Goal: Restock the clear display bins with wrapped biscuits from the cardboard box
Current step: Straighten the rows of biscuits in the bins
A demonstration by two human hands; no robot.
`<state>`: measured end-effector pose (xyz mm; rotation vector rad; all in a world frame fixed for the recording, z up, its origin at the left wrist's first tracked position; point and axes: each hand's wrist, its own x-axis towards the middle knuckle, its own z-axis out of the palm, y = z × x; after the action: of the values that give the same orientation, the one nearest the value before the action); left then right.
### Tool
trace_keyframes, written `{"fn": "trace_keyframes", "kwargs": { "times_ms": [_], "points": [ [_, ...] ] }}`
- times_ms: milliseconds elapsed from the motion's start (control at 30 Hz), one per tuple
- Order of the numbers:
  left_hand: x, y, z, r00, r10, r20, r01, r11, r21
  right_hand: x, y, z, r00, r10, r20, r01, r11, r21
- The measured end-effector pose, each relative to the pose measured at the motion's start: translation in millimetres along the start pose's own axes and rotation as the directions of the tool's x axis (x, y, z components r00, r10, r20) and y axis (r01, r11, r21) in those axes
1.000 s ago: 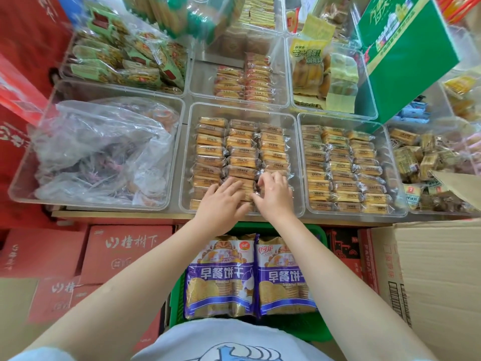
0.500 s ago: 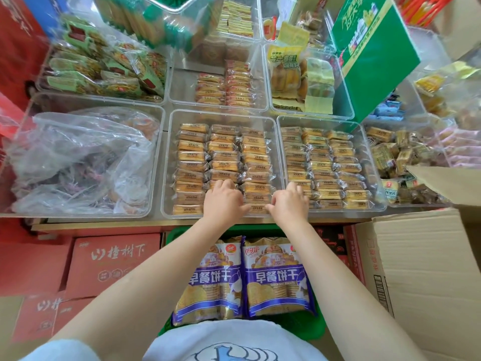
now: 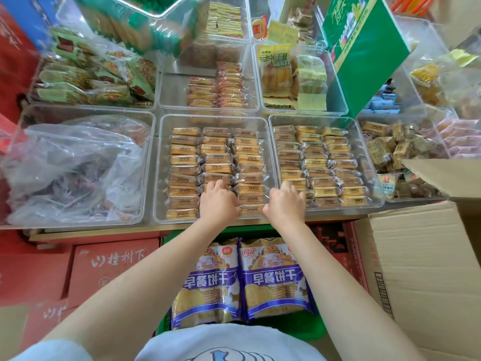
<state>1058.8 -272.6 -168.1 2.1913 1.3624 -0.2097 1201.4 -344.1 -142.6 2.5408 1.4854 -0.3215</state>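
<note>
Both hands work at the front edge of the shelf (image 3: 166,228), over two clear bins packed with wrapped biscuits. The left hand (image 3: 218,203) sits in the middle bin (image 3: 159,168), fingers curled down onto the near end of the centre row of biscuits (image 3: 217,158); whether it pinches a pack or only presses the row I cannot tell. The right hand (image 3: 285,204) lies across the wall between that bin and the right bin (image 3: 377,178), fingers bent onto the right bin's front-left packs; its grip is hidden too. The box (image 3: 416,269) stands open off the shelf's right front corner, its contents out of sight. Both bins look nearly full, so the risk is crowding. Pushing a row hard toward the back could buckle it and pop packs up over their neighbours. The wrappers look slick, and a pack could slide over the low front wall and drop toward the purple bags (image 3: 242,282) below. A hand leaning on that wall might also shift a bin on the shelf.
</note>
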Motion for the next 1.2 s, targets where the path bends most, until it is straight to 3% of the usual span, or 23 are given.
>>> {"fn": "trace_keyframes", "kwargs": {
  "times_ms": [367,600,967,1200],
  "points": [
    [5,2,1,0.998,-0.010,-0.061,0.013,0.999,0.045,11,3,9,0.995,0.102,-0.006,-0.102,0.995,-0.005],
    [9,-7,5,0.995,0.002,-0.103,-0.009,0.998,-0.066,5,18,13,0.994,0.002,-0.106,0.027,0.959,0.281],
    [15,10,3,0.989,-0.131,-0.063,0.130,0.991,-0.021,11,12,26,0.997,0.064,-0.038,-0.049,0.948,0.313],
    [12,-1,7,0.991,-0.105,-0.086,0.091,0.983,-0.159,7,11,36,0.976,0.036,-0.215,0.017,0.971,0.238]
  ]
}}
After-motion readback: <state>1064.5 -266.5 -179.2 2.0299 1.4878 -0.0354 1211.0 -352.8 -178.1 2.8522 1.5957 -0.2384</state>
